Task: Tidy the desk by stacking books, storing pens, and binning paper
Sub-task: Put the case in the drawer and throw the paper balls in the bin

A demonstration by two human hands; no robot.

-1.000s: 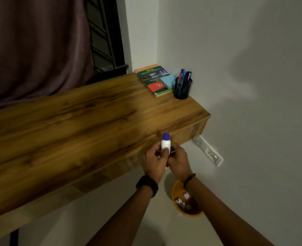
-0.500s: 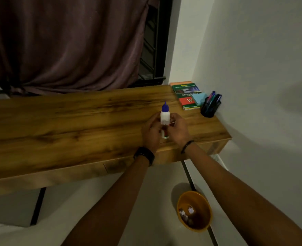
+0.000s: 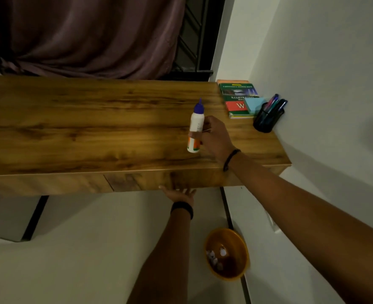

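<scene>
My right hand (image 3: 215,137) grips a white glue bottle (image 3: 196,126) with a blue cap, which stands upright on the wooden desk (image 3: 93,128). Below the desk's front edge my left hand (image 3: 179,193) reaches under the board; its fingers are partly hidden. A stack of books (image 3: 238,98) lies at the desk's far right corner with a blue sticky-note pad (image 3: 254,104) on top. A black pen holder (image 3: 266,120) with several pens stands beside the stack against the wall. An orange bin (image 3: 227,254) with crumpled paper sits on the floor.
A dark curtain (image 3: 82,36) hangs behind the desk, with a barred window (image 3: 194,36) to its right. The white wall (image 3: 323,84) borders the desk on the right. A wall socket (image 3: 272,223) shows behind my right forearm.
My left hand has let go of the glue bottle and dropped below the desk's front edge. My right hand alone now holds the bottle on the desk. The view has come closer.
</scene>
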